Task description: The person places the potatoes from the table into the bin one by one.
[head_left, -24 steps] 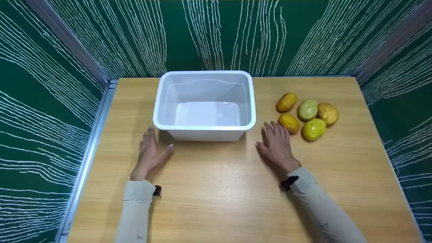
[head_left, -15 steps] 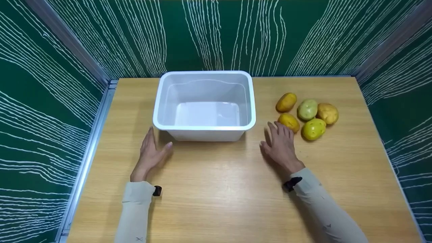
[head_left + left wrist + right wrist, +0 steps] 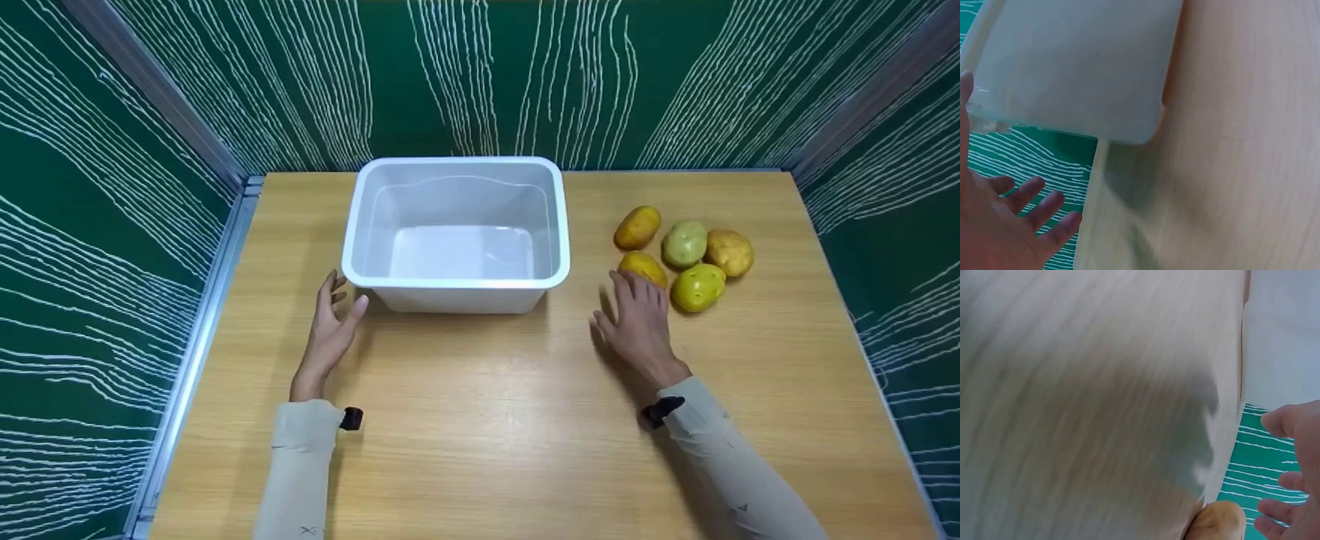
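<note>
The fingers of two hands are spread and relaxed, gripping nothing. The left hand [image 3: 328, 337], left of centre in the head view, holds its thumb apart, just beside the lower left corner of one white tub [image 3: 454, 300]. The right hand [image 3: 639, 322], right of centre, reaches up the frame, its fingertips overlapping a yellow-orange fruit [image 3: 642, 265]; contact cannot be told. Four more pieces of produce lie around it at the right: one golden fruit [image 3: 637, 227], one pale green fruit [image 3: 684, 244], one tan piece [image 3: 730, 253] and one bright yellow fruit [image 3: 698, 288]. The tub sits at upper centre on the table [image 3: 480, 435]. Two black wrist devices [image 3: 351, 418] and two pale sleeves [image 3: 301, 457] follow below. Compared with half a second ago, the right hand has shifted rightward, and the left hand's thumb is nearer its fingers.
</note>
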The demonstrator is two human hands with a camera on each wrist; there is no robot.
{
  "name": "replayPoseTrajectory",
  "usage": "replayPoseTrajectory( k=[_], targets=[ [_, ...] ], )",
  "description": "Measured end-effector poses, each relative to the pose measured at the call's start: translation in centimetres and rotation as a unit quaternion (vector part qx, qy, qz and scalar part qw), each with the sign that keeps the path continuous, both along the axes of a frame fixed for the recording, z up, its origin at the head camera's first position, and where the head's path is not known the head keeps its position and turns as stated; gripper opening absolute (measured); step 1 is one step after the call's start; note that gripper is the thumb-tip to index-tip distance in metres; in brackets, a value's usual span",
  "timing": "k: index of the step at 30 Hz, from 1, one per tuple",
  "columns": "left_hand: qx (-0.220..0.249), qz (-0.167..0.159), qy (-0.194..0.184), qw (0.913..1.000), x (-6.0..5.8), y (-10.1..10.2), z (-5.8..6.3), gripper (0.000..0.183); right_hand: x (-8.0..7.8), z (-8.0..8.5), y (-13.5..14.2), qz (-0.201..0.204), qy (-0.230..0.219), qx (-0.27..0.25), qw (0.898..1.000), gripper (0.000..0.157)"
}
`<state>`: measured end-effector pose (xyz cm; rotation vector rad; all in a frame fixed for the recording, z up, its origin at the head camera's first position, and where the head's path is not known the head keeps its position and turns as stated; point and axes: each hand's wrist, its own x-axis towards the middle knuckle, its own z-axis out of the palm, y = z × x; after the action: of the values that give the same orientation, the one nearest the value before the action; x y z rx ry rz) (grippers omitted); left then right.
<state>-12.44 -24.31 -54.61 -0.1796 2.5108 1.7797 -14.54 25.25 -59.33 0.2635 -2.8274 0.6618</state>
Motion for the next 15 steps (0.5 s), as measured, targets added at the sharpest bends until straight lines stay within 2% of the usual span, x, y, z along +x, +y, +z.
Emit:
replayPoseTrajectory(
  k=[9, 15],
  targets=[
    [0.087, 0.024, 0.021, 0.9957, -0.1, 0.4, 1.4, 0.078, 0.2, 0.3, 0.8, -0.012, 0.019, -0.003, 1.0, 0.071],
    [0.143, 0.044, 0.03, 0.9884, -0.2, 0.8, 2.1, 0.072, 0.2, 0.3, 1.4, -0.015, 0.036, -0.01, 0.999, 0.066]
  ],
)
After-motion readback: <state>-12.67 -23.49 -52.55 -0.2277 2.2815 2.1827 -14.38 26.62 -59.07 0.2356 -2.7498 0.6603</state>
